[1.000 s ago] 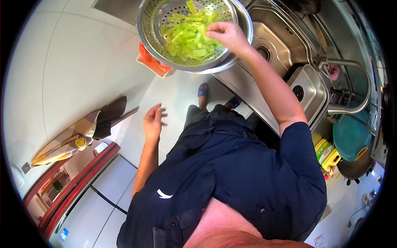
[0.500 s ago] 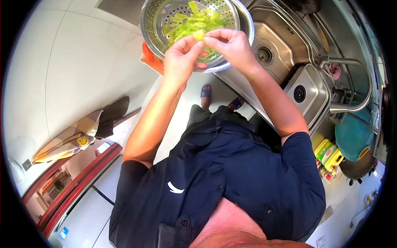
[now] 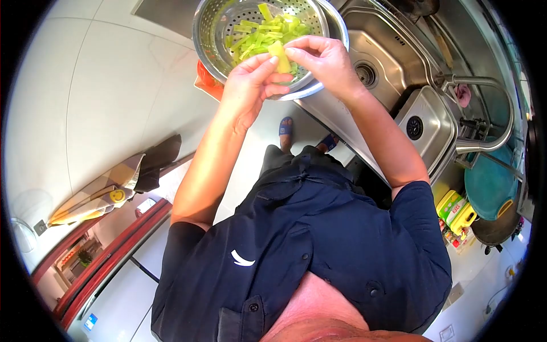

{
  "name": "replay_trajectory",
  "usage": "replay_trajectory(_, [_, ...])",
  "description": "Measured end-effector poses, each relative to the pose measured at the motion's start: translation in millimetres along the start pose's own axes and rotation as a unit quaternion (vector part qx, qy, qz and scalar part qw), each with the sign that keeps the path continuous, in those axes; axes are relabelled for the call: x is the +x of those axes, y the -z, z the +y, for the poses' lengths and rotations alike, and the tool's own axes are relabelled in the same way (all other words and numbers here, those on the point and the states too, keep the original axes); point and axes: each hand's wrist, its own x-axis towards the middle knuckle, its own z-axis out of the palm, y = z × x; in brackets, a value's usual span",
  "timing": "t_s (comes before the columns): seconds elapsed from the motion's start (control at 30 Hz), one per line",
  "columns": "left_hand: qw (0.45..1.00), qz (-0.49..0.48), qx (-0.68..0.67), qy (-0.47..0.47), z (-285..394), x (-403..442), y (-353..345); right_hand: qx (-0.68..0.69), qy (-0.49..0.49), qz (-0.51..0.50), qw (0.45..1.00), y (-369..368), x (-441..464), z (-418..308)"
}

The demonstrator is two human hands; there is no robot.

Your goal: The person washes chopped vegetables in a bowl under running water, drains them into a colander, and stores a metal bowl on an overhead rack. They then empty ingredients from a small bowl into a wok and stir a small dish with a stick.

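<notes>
Pale green, a cut stalk piece [image 3: 281, 59] is pinched by the thumb and fingers of my left hand [image 3: 248, 85] and my right hand [image 3: 332, 61], above chopped stalks [image 3: 263, 37] in a perforated steel colander [image 3: 208, 47]. My navy shirt [image 3: 359, 239] bears a white curved logo [image 3: 243, 259]; beyond my right arm, a yellow-and-green container's [image 3: 453, 208] label is too small to read.

- two hands [image 3: 249, 81]
- one held vegetable piece [image 3: 280, 56]
- many heaped vegetable pieces [image 3: 263, 39], too overlapped to count
- one colander [image 3: 208, 35]
- one bowl [image 3: 337, 29]
- two sink basins [image 3: 383, 44]
- one faucet [image 3: 482, 81]
- two slippers [image 3: 285, 127]
- one yellow jug [image 3: 456, 211]
</notes>
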Motion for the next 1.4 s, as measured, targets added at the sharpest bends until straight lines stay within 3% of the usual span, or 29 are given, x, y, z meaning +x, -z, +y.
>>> replay_trajectory(0.37, [0.999,-0.033,-0.036,0.005,5,-1,3,-0.123,0.054,-0.009,0.991,10,-10,-19])
replay_trajectory(0.63, [0.994,-0.093,-0.055,0.012,-2,3,7,-0.09,0.074,-0.01,0.993,7,-11,-22])
replay_trajectory(0.7, [0.997,-0.078,0.01,-0.006,-1,1,4,-0.077,0.063,-0.011,0.995,8,-10,-20])
replay_trajectory(0.97, [0.996,-0.066,0.065,-0.011,-5,0,10,0.026,0.011,-0.026,0.999,6,-9,-9])
replay_trajectory(1.03, [0.994,-0.051,0.091,0.028,-5,0,8,-0.048,0.027,-0.029,0.998,8,-9,-4])
replay_trajectory(1.1, [0.992,-0.04,0.118,0.019,-10,2,7,-0.032,0.012,-0.001,0.999,4,-13,0])
replay_trajectory(1.23, [0.991,-0.023,0.12,0.052,-18,-1,-1,-0.025,0.072,0.039,0.996,11,-31,11])
replay_trajectory(1.3, [0.989,-0.057,0.126,0.048,-25,1,-8,-0.111,0.046,0.087,0.989,24,-56,-12])
replay_trajectory(1.4, [0.98,-0.109,0.154,0.067,-29,6,-24,-0.177,0.12,0.12,0.969,46,-83,-13])
